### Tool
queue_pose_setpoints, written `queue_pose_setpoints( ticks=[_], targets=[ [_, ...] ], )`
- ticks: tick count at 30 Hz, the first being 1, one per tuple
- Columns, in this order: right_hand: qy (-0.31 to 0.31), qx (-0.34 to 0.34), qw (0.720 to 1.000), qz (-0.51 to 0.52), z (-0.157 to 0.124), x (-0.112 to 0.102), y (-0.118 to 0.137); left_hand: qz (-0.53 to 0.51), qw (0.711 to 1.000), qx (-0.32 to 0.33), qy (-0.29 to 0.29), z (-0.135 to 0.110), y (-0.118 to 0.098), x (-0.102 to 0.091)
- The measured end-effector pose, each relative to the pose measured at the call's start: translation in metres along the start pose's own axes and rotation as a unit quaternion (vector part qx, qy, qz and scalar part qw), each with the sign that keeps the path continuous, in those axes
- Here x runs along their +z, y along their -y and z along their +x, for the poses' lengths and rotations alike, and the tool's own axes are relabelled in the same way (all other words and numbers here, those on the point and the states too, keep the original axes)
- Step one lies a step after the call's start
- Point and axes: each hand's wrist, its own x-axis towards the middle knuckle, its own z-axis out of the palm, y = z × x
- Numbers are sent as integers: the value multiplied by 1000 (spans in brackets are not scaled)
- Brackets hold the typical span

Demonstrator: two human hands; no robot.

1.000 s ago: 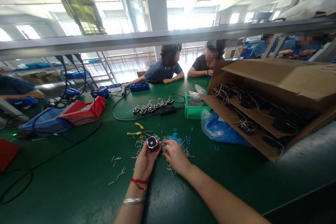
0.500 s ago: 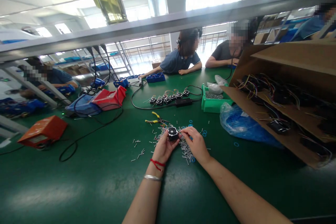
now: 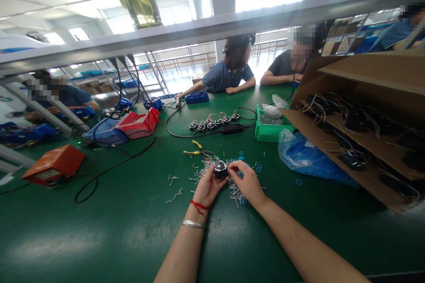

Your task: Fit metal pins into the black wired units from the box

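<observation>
My left hand (image 3: 208, 186) is closed round a small square motor (image 3: 220, 168), black with a silver-white face turned up. At the motor's right edge, the thumb and fingers of my right hand (image 3: 246, 180) are pinched together; what is between them is too small to make out. Many loose screws (image 3: 236, 192) lie in a pile under and around both hands. Just beyond the pile rest pliers with yellow-and-black handles (image 3: 195, 152), jaws pointing right. Several blue rings (image 3: 259, 168) lie scattered to the right.
Farther back, several similar motors (image 3: 211, 127) stand in rows beside a black adapter (image 3: 232, 129). A green bin (image 3: 267, 132) holds small metal parts. On the right are a blue plastic bag (image 3: 300, 154) and a cardboard box (image 3: 312, 128) with wired motors. Co-workers sit across the table.
The motor has tilted slightly in my left hand and shifted a little to the right, showing more of its black front side. My right hand stays pinched at its edge.
</observation>
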Motion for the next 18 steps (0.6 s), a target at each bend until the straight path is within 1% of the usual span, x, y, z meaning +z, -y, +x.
queue_pose_setpoints(
  ticks=[4,7,9,11,13,15,18],
  targets=[
    [2,3,1000,-9,0,0,0,4,1000,6,5,-2,0,2],
    [-6,19,999,-51,0,2,-8,11,1000,-2,6,-3,-1,3],
    [11,27,993,-113,-3,6,-16,12,1000,-1,2,-2,-2,2],
    [46,25,982,-179,-6,10,-23,8,1000,14,-5,-1,-3,-1],
    [77,14,972,-221,-10,14,-28,0,999,30,-14,1,-3,-4],
    [95,1,968,-234,-12,17,-30,-6,999,35,-22,2,-3,-7],
    [92,-2,970,-224,-13,18,-28,-7,999,34,-24,3,-3,-8]
  ],
)
